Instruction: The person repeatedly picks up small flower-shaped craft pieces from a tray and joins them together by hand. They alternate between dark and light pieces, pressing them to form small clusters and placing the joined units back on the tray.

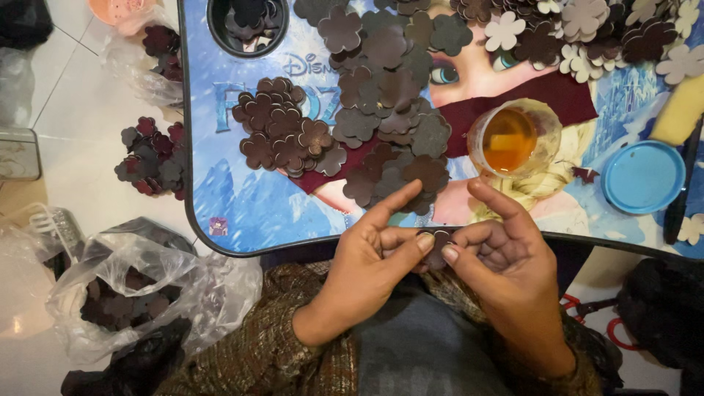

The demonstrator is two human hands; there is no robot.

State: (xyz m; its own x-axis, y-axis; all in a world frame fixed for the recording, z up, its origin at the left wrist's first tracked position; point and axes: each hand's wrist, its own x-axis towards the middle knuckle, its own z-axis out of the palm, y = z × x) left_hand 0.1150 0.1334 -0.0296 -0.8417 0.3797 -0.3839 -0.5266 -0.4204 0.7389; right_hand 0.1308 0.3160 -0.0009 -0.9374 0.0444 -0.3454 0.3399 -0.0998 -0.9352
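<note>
My left hand (pixel 367 257) and my right hand (pixel 506 249) meet just in front of the near edge of a small printed lap table (pixel 242 213). Together they pinch one dark brown flower-shaped leather piece (pixel 438 254) between thumbs and fingers; most of it is hidden by my fingers. Just beyond my hands, a spread of several brown flower cutouts (pixel 381 95) covers the table's middle. A clear cup of amber liquid (pixel 513 139) stands on the table right above my right hand.
A blue round lid (pixel 643 176) lies at the table's right, pale flower cutouts (pixel 587 37) at the far right. A black cup (pixel 246 26) holds more pieces. On the floor at left are maroon flowers (pixel 150 158) and a clear plastic bag (pixel 139 286) with dark pieces.
</note>
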